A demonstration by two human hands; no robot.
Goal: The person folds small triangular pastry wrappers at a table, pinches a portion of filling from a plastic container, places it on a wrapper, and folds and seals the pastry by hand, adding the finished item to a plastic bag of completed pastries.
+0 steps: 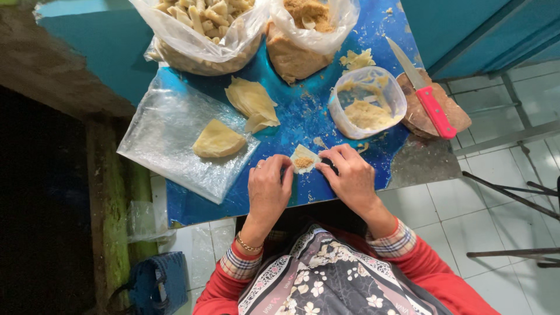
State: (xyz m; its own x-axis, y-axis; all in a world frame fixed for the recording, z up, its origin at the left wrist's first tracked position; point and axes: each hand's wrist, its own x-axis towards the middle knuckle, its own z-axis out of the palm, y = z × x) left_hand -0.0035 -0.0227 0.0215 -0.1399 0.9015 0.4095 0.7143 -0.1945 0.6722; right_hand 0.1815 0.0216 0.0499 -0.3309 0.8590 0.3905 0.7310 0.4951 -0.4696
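A small pale dough wrapper (304, 158) with a dab of brown filling lies on the blue table (303, 111) near its front edge. My left hand (268, 189) pinches its left edge and my right hand (352, 178) holds its right edge. Just beyond the right hand stands a clear plastic tub (366, 102) with yellowish paste. A stack of cut wrappers (252, 102) lies behind the left hand, and another wrapper pile (217, 140) rests on a clear plastic sheet (169, 125).
Two open plastic bags stand at the back: one with pale rolled sticks (201, 29), one with brown filling (303, 35). A red-handled knife (421, 90) lies on a round wooden board (434, 108) at the right. Tiled floor and metal legs lie to the right.
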